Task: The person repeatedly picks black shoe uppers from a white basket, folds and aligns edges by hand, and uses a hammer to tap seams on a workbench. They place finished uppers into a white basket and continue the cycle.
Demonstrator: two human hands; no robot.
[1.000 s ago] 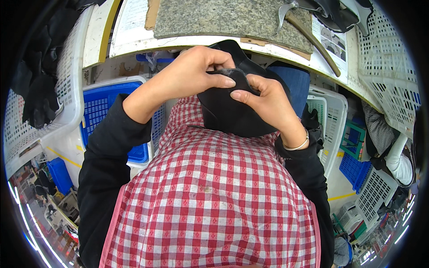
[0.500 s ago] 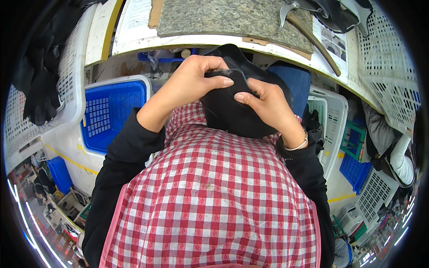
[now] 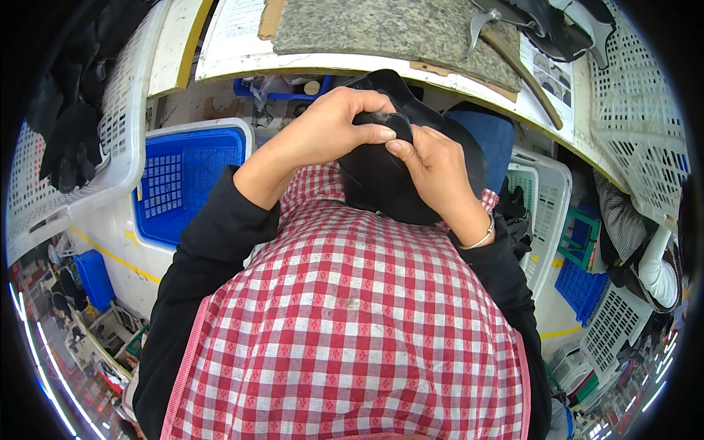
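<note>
A limp black leather piece [image 3: 378, 183] lies over my lap, its far part reaching up toward the bench edge. My left hand [image 3: 330, 128] pinches a raised, folded edge of it between thumb and fingers. Right beside it, my right hand [image 3: 440, 165] grips the same fold, thumb on the near side. The two thumbs almost meet. The fingers behind the leather are partly hidden.
Ahead is a bench with a stone slab [image 3: 381, 29] and a hammer with a wooden handle [image 3: 528, 77]. A blue-lined bin [image 3: 194, 150] stands at left below a white basket [image 3: 136, 125] of black pieces. More white baskets [image 3: 638, 110] stand right, near another person's sleeve [image 3: 658, 271].
Both hands have drawn closer together along the leather's edge. The fold between them now stands up more, and the right hand's fingers have curled in behind it.
</note>
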